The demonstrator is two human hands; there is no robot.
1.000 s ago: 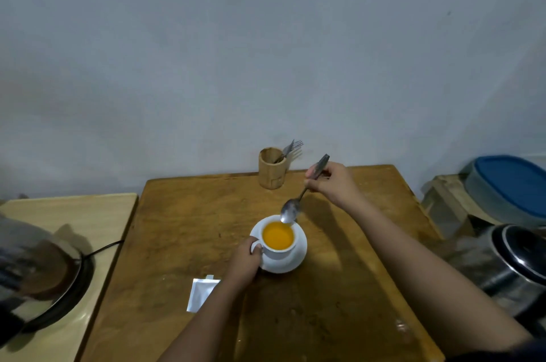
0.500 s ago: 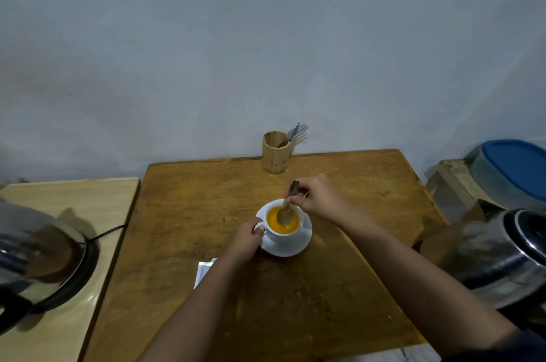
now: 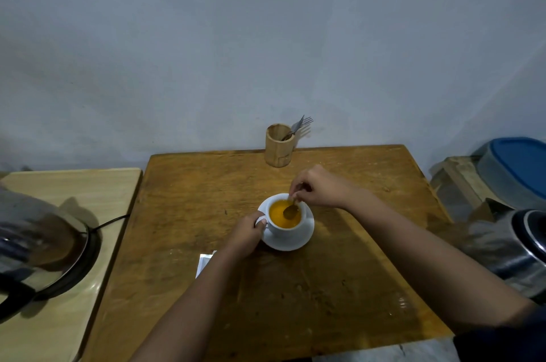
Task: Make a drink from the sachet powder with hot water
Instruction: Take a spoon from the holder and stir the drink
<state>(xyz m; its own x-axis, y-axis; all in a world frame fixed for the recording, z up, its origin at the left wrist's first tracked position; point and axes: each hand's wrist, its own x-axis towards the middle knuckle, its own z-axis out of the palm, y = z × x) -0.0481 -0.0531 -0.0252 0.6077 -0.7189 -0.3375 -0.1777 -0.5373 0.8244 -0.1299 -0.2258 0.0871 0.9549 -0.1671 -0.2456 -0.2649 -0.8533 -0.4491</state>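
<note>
A white cup (image 3: 288, 230) full of orange drink stands on a white saucer (image 3: 298, 242) in the middle of the brown wooden table (image 3: 206, 199). My left hand (image 3: 246, 233) grips the cup's handle on its left side. My right hand (image 3: 319, 186) hovers just behind the cup and pinches the handle of a metal spoon (image 3: 291, 209), whose bowl is dipped in the drink. The torn white sachet (image 3: 204, 264) lies flat on the table, partly hidden under my left forearm.
A wooden holder (image 3: 278, 145) with forks stands at the table's far edge by the wall. A steel kettle (image 3: 32, 246) on its base sits on the pale side table at left. A metal pot (image 3: 514, 246) and a blue-lidded container (image 3: 520, 166) are at right.
My right hand brought the spoon down from above the cup into the drink, and its bowl has since shifted within the cup. My left hand has stayed on the handle.
</note>
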